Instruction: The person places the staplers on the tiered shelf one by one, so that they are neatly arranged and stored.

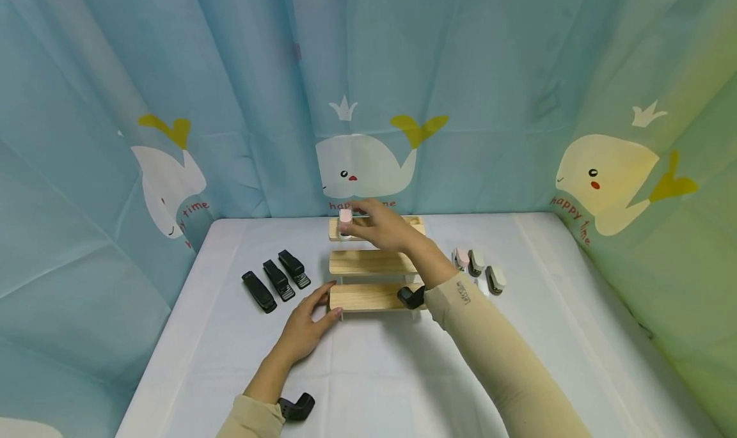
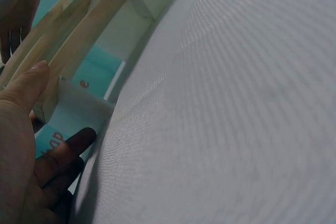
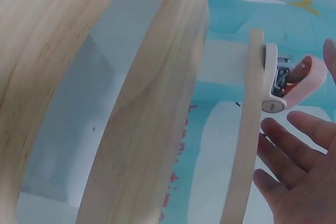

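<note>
A three-tier wooden display stand [image 1: 368,297] with white side supports stands mid-table. On the left part of its top tier sits a small pink and white stapler [image 3: 272,77], its pink arm raised away from the white base. My right hand [image 1: 382,227] is around this stapler; in the right wrist view its fingers [image 3: 294,156] are spread, with a gap to the stapler. At the left end of the lowest tier, my left hand [image 1: 305,326] holds the board, thumb [image 2: 31,85] on its front edge and a finger partly hidden behind. The other fingers hang below.
Several black staplers [image 1: 279,279] lie in a slanted row left of the stand. To its right are a small pink stapler [image 1: 461,258] and two pale ones [image 1: 495,279], partly near my right forearm. A blue curtain [image 1: 489,73] with whales hangs behind the white table [image 1: 368,387].
</note>
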A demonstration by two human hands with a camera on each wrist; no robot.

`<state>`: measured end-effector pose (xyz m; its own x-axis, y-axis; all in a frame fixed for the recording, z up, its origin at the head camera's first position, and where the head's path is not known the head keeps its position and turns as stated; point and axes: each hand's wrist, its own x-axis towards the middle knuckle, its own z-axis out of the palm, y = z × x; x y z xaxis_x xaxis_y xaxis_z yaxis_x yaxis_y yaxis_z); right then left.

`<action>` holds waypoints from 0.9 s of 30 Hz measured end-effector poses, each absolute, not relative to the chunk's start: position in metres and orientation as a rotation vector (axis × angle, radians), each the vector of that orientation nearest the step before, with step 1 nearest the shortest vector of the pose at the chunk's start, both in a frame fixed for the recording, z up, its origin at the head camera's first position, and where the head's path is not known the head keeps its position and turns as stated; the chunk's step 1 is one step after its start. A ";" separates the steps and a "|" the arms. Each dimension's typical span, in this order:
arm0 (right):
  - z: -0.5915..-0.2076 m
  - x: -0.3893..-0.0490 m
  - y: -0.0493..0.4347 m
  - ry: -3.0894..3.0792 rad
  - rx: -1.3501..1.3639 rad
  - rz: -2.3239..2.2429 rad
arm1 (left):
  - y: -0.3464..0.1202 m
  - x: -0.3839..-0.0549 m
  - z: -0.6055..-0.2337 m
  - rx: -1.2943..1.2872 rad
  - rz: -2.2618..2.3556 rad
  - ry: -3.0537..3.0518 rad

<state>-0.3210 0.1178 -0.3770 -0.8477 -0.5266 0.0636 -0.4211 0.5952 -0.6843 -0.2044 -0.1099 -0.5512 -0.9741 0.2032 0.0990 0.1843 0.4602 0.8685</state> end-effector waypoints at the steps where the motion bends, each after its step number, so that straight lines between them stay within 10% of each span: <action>1: -0.376 -0.321 0.119 2.672 -0.786 -1.093 | -0.110 -0.204 -0.551 0.354 1.586 2.669; 27: -0.360 -0.310 0.188 2.795 -0.645 -1.025 | -0.110 -0.208 -0.554 0.343 1.575 2.682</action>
<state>-0.3096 0.1879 -0.3604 -0.9060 -0.4198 0.0549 -0.3558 0.6846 -0.6362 -0.2076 -0.1100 -0.5538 -0.9759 0.1942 0.0997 0.1817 0.4695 0.8640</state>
